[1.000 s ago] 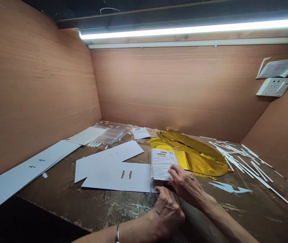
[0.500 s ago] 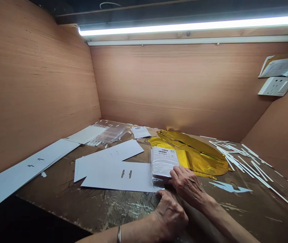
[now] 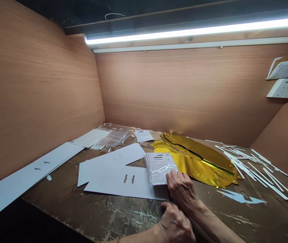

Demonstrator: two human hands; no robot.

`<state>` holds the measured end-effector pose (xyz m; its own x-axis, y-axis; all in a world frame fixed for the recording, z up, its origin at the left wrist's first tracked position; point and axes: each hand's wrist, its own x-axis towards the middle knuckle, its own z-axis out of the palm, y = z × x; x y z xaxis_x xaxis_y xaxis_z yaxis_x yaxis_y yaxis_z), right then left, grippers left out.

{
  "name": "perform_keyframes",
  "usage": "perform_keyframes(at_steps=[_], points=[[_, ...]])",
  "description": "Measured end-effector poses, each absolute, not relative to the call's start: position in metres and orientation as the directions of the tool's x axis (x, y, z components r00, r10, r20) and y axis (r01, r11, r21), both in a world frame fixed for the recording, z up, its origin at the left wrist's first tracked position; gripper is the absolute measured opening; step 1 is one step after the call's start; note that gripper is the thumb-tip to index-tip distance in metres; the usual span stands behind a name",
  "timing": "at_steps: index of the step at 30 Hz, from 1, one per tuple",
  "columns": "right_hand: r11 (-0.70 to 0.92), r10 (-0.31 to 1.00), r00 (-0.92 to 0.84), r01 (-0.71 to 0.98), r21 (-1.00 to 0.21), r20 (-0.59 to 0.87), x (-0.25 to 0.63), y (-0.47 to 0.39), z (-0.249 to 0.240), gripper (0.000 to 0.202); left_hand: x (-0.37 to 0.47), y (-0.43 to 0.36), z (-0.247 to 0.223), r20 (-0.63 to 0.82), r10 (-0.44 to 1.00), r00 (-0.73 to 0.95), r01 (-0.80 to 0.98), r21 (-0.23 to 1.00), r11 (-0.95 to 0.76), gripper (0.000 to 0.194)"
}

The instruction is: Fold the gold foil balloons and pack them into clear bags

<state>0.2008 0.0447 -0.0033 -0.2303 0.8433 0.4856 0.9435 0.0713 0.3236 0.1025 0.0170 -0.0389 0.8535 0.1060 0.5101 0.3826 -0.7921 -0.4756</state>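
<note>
A stack of bagged cards (image 3: 160,172), printed with a barcode and wrapped in clear plastic, lies on the near white card sheet (image 3: 111,184). My right hand (image 3: 182,189) is closed over the stack's lower right edge, its fingertips on the top card. Just below it, nearer to me, my left hand (image 3: 175,222) is closed with its thumb pointing up and left. A bit of clear film hangs between the stack and this hand. What its fingers hold is hidden. Gold foil pieces (image 3: 197,157) lie just behind and to the right of the stack.
More white card sheets (image 3: 32,173) lie along the left wall. Clear bags (image 3: 118,136) and a small printed card pile (image 3: 144,136) are at the back. White strips (image 3: 260,175) and a torn white scrap (image 3: 244,196) lie at right. A socket (image 3: 287,88) is on the wall.
The stack has shifted slightly left over the white sheet and turned a little, with my right hand following. My left hand has dropped slightly toward me. The whole view has shifted a little.
</note>
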Motion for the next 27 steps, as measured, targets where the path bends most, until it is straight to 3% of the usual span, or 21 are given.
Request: perform_keyframes(at_steps=[5,9,17,23,27], points=[[0.175,0.841,-0.301,0.937,0.301,0.449,0.208,0.040,-0.004,0.016,0.103,0.017,-0.038,0.518,0.097,0.850,0.384,-0.484,-0.786,0.026],[0.238,0.808,-0.385,0.905,0.352,0.445,0.204,0.042,-0.008,0.016,0.103,0.018,-0.039,0.460,0.090,0.883,0.326,-0.466,-0.822,0.031],[0.221,0.826,-0.353,0.920,0.323,0.440,0.200,0.049,-0.007,0.016,0.107,0.019,-0.049,0.504,0.167,0.848,0.408,-0.419,-0.811,0.029],[0.232,0.847,-0.324,0.938,0.256,0.421,0.199,0.047,-0.002,0.020,0.107,0.019,-0.052,0.490,0.115,0.864,0.333,-0.386,-0.860,0.029],[0.216,0.866,-0.289,0.952,0.215,0.409,0.195,0.053,0.006,0.019,0.099,0.019,-0.044,0.463,0.154,0.873,0.357,-0.391,-0.848,0.022]])
